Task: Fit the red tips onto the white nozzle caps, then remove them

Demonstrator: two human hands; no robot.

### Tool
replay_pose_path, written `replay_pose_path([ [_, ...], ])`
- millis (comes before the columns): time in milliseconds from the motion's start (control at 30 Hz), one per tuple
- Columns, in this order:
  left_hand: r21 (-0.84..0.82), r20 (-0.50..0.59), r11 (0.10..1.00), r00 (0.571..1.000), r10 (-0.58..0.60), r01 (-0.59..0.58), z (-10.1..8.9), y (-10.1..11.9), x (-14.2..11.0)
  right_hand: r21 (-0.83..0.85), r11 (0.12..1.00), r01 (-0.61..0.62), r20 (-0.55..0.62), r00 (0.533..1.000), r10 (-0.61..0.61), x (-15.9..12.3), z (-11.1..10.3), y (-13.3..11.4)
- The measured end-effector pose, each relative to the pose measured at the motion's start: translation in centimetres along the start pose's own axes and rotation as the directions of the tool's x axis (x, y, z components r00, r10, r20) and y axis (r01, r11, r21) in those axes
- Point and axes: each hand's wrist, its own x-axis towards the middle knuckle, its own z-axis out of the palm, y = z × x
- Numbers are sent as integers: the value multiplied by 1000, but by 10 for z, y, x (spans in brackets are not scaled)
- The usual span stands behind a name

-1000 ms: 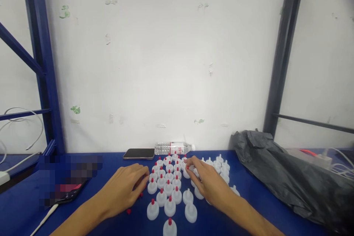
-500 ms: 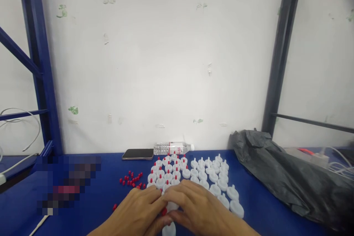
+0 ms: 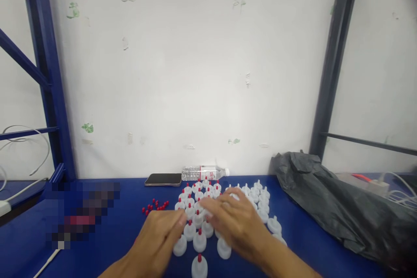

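Observation:
White round nozzle lids (image 3: pixel 199 242) stand in a cluster before me, many with a small red cap on the nozzle. My left hand (image 3: pixel 156 239) is at the cluster's left edge, thumb and forefinger close together; anything pinched between them is hidden. Over the lids, my right hand (image 3: pixel 241 223) reaches leftward with its fingers apart and no item visible in them. It covers part of the cluster, including some uncapped lids at the right. Loose red caps (image 3: pixel 156 204) lie beyond my left hand. One capped lid (image 3: pixel 199 266) stands nearest me.
At the back of the blue table (image 3: pixel 107 230) lie a phone (image 3: pixel 163 179) and a clear plastic bottle (image 3: pixel 203 173) on its side. A black plastic bag (image 3: pixel 312 200) drapes along the right. A pixelated patch and a white cable occupy the left.
My hands were together over a lid near the front and have now separated. The right hand moved forward and right; the left shifted slightly left. Capped lids between them are now uncovered.

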Motion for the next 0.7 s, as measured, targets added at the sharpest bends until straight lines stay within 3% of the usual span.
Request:
replay_pose_path([
  [100,-153,-172,970,962,-213,188,-21,-13,7,-78,981,-179,-41,984,176,-9,-4,35],
  [167,-17,-198,978,958,-205,206,-34,-23,13,-58,942,-331,-27,944,330,-14,-7,51],
  [300,295,10,935,978,-208,196,-38,-40,22,16,919,-394,58,918,392,-15,-6,51],
  [433,388,197,905,943,-269,177,-30,-48,21,12,914,-405,152,904,398,-13,4,36],
  [700,394,287,907,917,-277,150,-28,-51,17,-16,925,-379,285,885,368,-18,15,37],
])
